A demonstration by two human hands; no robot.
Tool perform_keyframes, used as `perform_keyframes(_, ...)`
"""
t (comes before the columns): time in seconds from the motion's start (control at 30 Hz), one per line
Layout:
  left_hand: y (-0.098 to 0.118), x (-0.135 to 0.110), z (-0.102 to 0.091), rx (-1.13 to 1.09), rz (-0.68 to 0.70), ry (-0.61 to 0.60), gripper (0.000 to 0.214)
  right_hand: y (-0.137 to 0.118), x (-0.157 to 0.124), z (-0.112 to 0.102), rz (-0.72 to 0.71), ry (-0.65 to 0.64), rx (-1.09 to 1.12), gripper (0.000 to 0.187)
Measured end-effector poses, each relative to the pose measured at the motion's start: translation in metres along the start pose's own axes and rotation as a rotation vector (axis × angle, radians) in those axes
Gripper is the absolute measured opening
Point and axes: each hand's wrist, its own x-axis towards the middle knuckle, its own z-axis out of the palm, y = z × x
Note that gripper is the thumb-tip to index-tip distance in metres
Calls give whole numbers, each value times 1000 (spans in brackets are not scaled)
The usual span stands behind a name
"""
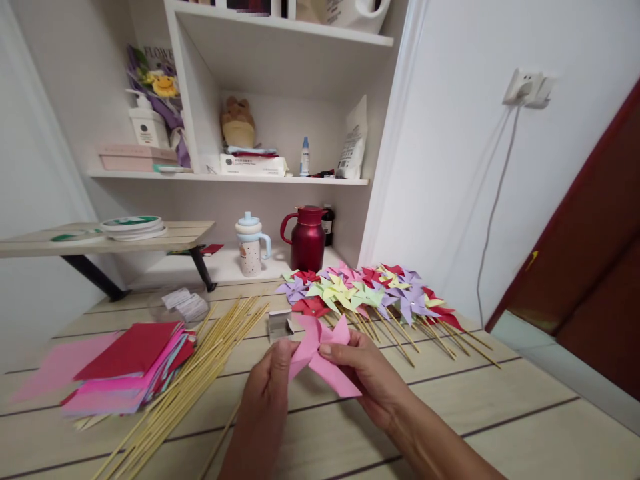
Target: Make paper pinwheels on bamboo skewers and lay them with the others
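Between my two hands is a pink paper pinwheel (pixel 325 363), its blades folded in toward the middle. My right hand (pixel 373 373) pinches it, the thumb pressed near its centre. My left hand (pixel 273 373) is closed at the pinwheel's left blade, thumb up along the edge; its other fingers are mostly hidden. Just behind the pinwheel sits a small open grey box (pixel 280 325). Thin wooden sticks (pixel 205 363) lie in a bundle left of my hands. Farther left is a stack of coloured paper sheets (pixel 133 357), red on top.
Finished pinwheels on sticks (pixel 360 293) are heaped at the back right. A clear container with white packets (pixel 185 303) stands behind the paper. A dark red jug (pixel 307 240) and a speckled cup (pixel 250 247) stand at the back. A raised board (pixel 185 233) stands at left.
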Motion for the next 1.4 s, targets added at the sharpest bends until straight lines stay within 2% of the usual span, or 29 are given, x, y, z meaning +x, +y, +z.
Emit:
perform_keyframes(0.17,8,-6,3,28,-15,17,40,0,-2,2,-21,29,-67,27)
perform_keyframes(0.23,3,-3,3,24,-31,27,43,1,-2,0,-58,48,-128,28)
perform_keyframes(0.37,-11,8,-3,-28,60,147,50,-2,1,-8,-120,99,-193,26)
perform_keyframes(0.43,-13,15,-13,-54,100,328,48,-5,2,-11,-136,131,-188,27)
perform_keyframes(0.53,-9,27,-40,-153,154,549,38,-11,2,-13,-136,118,-162,26)
perform_keyframes(0.63,-1,36,-72,-247,144,627,30,-12,1,-13,-127,79,-129,25)
perform_keyframes(0.73,12,31,-102,-174,133,609,30,-11,1,-13,-95,83,-125,27)
perform_keyframes(0.83,21,13,-124,-44,120,584,26,-8,1,-14,-73,90,-141,28)
perform_keyframes(0.93,17,-10,-135,270,142,473,19,-6,2,-15,-50,87,-160,30)
perform_keyframes(1.07,-5,-33,-145,781,272,237,19,-3,4,-14,-6,39,-200,29)
perform_keyframes(1.2,-19,-46,-149,1088,311,165,21,2,5,-16,4,14,-228,27)
perform_keyframes(1.3,-16,-50,-145,1287,270,150,26,5,6,-17,7,21,-241,29)
perform_keyframes(1.4,-11,-47,-141,1476,236,190,30,7,8,-18,26,8,-238,29)
